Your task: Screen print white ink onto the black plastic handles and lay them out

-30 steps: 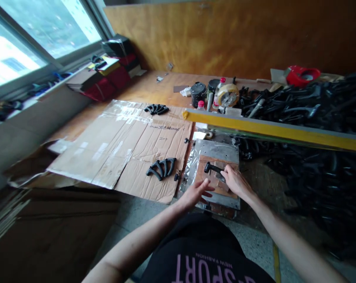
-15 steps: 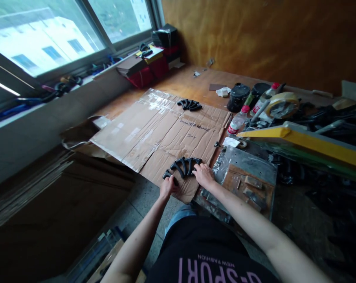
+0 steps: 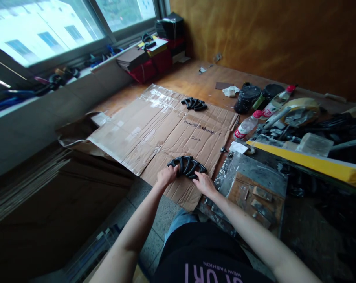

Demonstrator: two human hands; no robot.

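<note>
A fan of several black curved pieces [image 3: 186, 166] lies on the near part of a flattened cardboard sheet [image 3: 178, 137]. The pieces sit close together in an arc. My left hand [image 3: 167, 175] is closed on the piece at the arc's left end, thumb towards the middle. At the right end, my right hand [image 3: 205, 183] pinches the outermost piece between thumb and fingers. My fingers partly hide both end pieces. Farther back on the cardboard rests a second, similar group of black curved pieces [image 3: 194, 104].
To the right are drink bottles [image 3: 248, 125], black pots [image 3: 247, 97], a roll of tape [image 3: 303, 110] and a yellow-edged panel [image 3: 307, 159]. A grey board with small blocks [image 3: 262, 193] lies beside my right forearm. Stacked cardboard [image 3: 27, 188] stands lower left.
My left hand has brought the left end piece in against the others, closing the gap. My right hand has shifted slightly lower. The whole view has moved a little.
</note>
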